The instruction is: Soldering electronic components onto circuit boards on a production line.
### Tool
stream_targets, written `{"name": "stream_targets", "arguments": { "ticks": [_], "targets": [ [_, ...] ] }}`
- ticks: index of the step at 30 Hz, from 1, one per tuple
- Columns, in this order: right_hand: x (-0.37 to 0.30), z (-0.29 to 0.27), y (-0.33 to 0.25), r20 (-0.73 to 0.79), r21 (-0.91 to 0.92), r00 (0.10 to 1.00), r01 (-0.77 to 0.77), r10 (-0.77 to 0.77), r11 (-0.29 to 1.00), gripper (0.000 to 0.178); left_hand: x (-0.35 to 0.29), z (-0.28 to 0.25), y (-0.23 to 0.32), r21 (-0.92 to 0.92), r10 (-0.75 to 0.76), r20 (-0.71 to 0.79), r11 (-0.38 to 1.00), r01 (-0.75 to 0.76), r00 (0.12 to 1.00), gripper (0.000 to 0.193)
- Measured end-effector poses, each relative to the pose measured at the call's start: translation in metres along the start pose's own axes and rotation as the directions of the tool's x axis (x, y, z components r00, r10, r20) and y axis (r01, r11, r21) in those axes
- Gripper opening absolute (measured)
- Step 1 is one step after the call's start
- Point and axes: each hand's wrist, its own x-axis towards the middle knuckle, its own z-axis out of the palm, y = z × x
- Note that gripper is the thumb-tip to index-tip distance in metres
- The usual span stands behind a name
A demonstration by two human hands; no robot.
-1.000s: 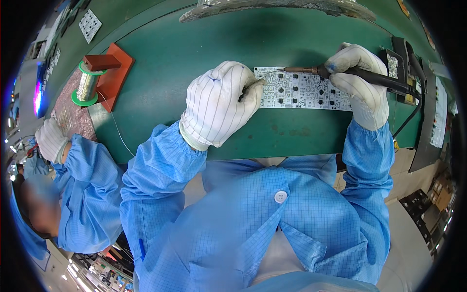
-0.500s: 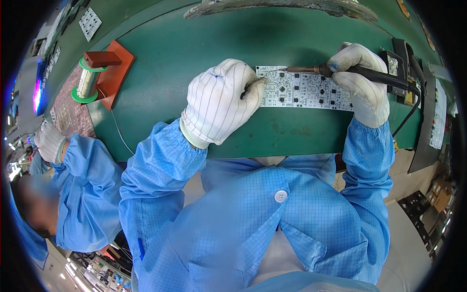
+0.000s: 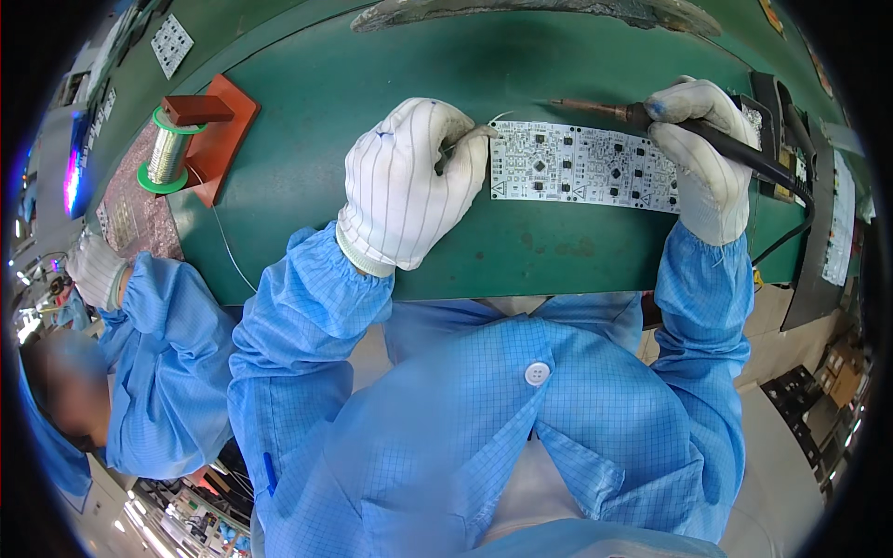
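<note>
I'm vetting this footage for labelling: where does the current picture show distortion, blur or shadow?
In the head view: the green table bows at its far edge; corners go black; haze softens the blue coat left of its button; the co-worker's head is blurred; soft shadow darkens the table's top middle; the white circuit board looks fairly crisp.

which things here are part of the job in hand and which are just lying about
Seemingly in the job:
- soldering iron, held in the right hand
- thin wire, pinched in the left hand
- white circuit board between the hands
- wire spool on its red-brown stand, probably the supply

Apparently just lying about:
- separate white board, upper left
- pinkish sheet beside the spool
</note>
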Motion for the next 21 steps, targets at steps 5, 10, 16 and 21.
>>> {"name": "stream_targets", "arguments": {
  "ticks": [5, 10, 16, 21],
  "targets": [
    [-0.022, -0.008, -0.007, -0.281, -0.121, 0.956, -0.124, 0.086, 0.985, 0.014, 0.003, -0.001, -0.003, -0.011, 0.048, -0.042, 0.999, -0.048, 0.998, 0.011],
    [-0.074, -0.030, 0.012, -0.623, -0.248, 0.780, -0.118, -0.065, 0.961, 0.015, 0.001, -0.002, -0.005, -0.016, 0.074, -0.053, 0.997, -0.075, 0.996, 0.010],
    [-0.126, -0.057, 0.050, -0.805, -0.221, 0.592, -0.252, -0.031, 0.942, 0.020, 0.000, -0.001, -0.009, -0.034, 0.081, -0.055, 0.996, -0.083, 0.995, 0.010],
    [-0.121, -0.048, 0.050, -0.815, -0.197, 0.579, -0.282, 0.003, 0.939, 0.024, 0.003, 0.002, -0.014, -0.002, 0.175, -0.068, 0.984, -0.176, 0.982, 0.008]
  ]
}}
